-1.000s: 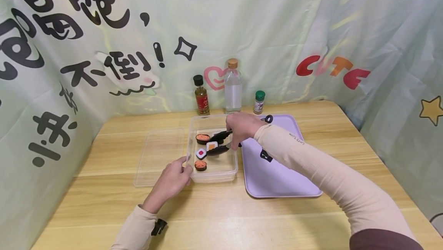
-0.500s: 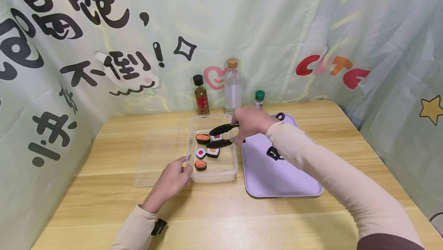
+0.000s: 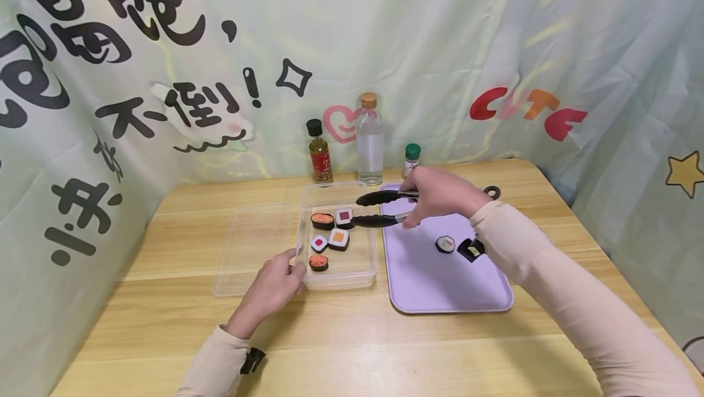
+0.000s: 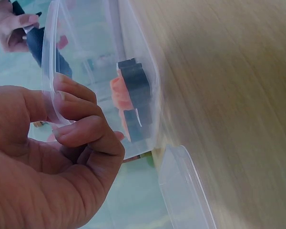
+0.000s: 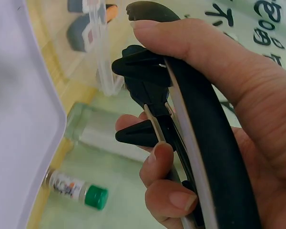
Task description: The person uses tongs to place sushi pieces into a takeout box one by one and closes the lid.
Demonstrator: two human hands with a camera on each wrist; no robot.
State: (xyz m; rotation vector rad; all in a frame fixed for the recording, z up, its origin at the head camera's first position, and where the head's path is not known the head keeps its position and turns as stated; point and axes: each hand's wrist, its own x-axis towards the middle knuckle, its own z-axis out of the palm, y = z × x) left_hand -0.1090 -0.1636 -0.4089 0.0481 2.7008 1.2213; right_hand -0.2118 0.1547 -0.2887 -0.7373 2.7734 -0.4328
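Observation:
My left hand (image 3: 275, 284) grips the left rim of a clear plastic container (image 3: 352, 276) with curled fingers. Inside lie several sushi pieces: two orange-topped ones, such as the front one (image 3: 318, 262), a roll with an orange centre (image 3: 338, 239), a roll with a dark red centre (image 3: 344, 217) and a small red-centred roll (image 3: 319, 243). My right hand (image 3: 442, 192) holds black tongs (image 3: 376, 220). Their tips stand apart with nothing between them, above the container's right side and the lilac tray (image 3: 429, 299). A round sushi roll (image 3: 445, 244) lies on that tray.
The clear lid (image 3: 253, 250) lies left of the container. Along the back stand a sauce bottle (image 3: 321, 159), a tall clear bottle (image 3: 370, 146) and a green-capped shaker (image 3: 411, 162). Something black with a yellow spot (image 3: 472, 250) shows beside the right sleeve, partly hidden.
The tongs have let go of the orange-centred roll, which now lies in the container. My right hand has moved right with the tongs, uncovering the roll on the tray. My left hand stays put.

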